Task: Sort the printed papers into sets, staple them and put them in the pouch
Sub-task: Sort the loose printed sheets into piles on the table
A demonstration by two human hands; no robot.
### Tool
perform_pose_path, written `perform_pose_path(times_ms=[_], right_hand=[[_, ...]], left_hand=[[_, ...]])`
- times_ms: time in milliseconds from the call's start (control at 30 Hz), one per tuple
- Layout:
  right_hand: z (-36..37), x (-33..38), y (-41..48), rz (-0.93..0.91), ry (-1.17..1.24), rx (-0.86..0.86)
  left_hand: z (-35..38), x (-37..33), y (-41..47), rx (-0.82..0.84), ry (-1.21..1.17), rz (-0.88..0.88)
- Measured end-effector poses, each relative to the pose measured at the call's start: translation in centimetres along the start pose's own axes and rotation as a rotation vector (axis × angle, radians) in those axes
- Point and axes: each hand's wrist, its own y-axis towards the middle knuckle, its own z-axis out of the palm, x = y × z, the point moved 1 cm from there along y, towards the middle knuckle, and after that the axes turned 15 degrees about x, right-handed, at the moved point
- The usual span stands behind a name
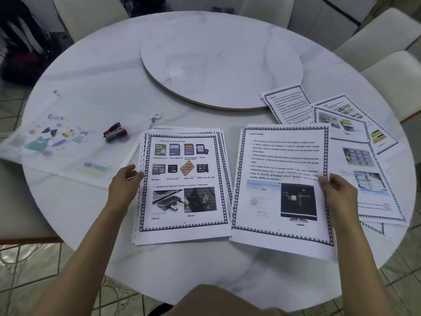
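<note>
The left hand (126,181) curls its fingers round the left edge of the stack of papers (184,185) on the tabletop (91,213), while the right hand (339,189) pinches the right edge of the cloud-storage sheet (280,179) just beside that stack. Loose printed sheets (369,179) fan out at right; farther off at left the red stapler (115,132) rests on the clear pouch (57,142), the turntable (221,65) beyond.

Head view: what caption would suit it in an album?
Left hand touches a paper stack while right hand pinches a loose sheet, stapler and pouch lying nearby.
</note>
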Motion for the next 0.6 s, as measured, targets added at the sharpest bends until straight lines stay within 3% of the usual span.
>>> perform_pose_path(times_ms=[600], right_hand=[[13.1,8.6,2.8,-0.128,-0.002,0.238]], left_hand=[[-0.3,-0.7,0.9,0.137,-0.158,-0.085]])
